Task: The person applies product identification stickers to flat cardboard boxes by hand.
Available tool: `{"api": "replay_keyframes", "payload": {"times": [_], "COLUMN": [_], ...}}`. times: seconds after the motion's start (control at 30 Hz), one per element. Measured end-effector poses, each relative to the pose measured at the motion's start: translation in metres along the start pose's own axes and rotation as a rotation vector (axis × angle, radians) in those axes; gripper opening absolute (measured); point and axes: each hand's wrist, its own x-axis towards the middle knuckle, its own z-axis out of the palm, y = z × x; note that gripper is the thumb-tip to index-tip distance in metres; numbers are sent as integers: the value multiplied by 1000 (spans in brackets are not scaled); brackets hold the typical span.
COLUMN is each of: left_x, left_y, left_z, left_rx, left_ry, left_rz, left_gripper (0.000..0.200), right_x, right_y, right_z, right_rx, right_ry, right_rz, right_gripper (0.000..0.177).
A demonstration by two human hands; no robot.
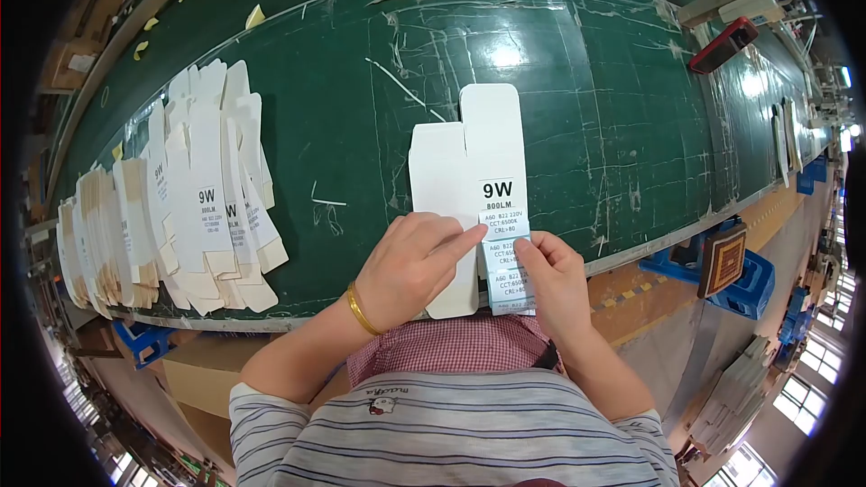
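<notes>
A flat white carton [492, 140] printed "9W 800LM" lies on the green table in front of me. A strip of pale blue labels [511, 283] runs over its lower right part, down to the table's edge. My left hand [410, 261] rests on the carton, its index fingertip on the left edge of the top label, below the print. My right hand [555, 281] pinches the strip's right side between thumb and curled fingers. The top label lies directly under "800LM"; whether it is stuck down cannot be seen.
Stacks of flat cartons [207, 198] lie on the green table [316, 81] at the left. A red phone-like object [723, 45] is at the back right. Blue stools [753, 284] stand beyond the front edge on the right. Loose white strips lie behind the carton.
</notes>
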Motion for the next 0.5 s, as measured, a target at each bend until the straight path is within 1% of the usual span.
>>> {"api": "replay_keyframes", "payload": {"times": [0.2, 0.5], "left_x": [3, 11], "left_y": [0, 3], "left_z": [1, 0], "left_rx": [13, 66], "left_ry": [12, -40], "left_rz": [-14, -25], "left_gripper": [44, 41], "right_x": [0, 0], "right_y": [-3, -1], "right_z": [2, 2], "right_rx": [-22, -25], "right_ry": [14, 21], "right_rz": [0, 9], "right_gripper": [18, 18]}}
